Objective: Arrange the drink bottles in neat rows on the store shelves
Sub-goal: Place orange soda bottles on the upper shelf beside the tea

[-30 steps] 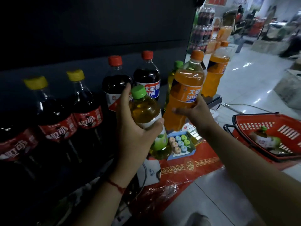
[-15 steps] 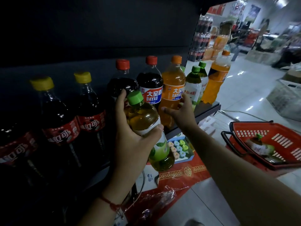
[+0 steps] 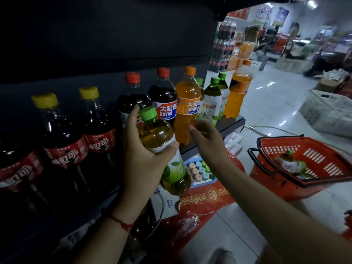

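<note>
Right hand (image 3: 206, 139) now off orange bottle (image 3: 187, 105), fingers loose; left hand (image 3: 144, 161) fingers around green-capped bottle (image 3: 162, 147)

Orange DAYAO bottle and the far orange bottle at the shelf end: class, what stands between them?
Green-capped bottles stand between the DAYAO bottle and the far orange bottle, in the head view.

Yellow-capped colas (image 3: 65, 134): two are standing
Red-capped colas (image 3: 164, 100): two
Orange sodas (image 3: 187, 105): two
Green-capped bottles (image 3: 212, 103): three are standing on the shelf (image 3: 231, 123), one held, one lying in the basket (image 3: 270, 149)
</note>
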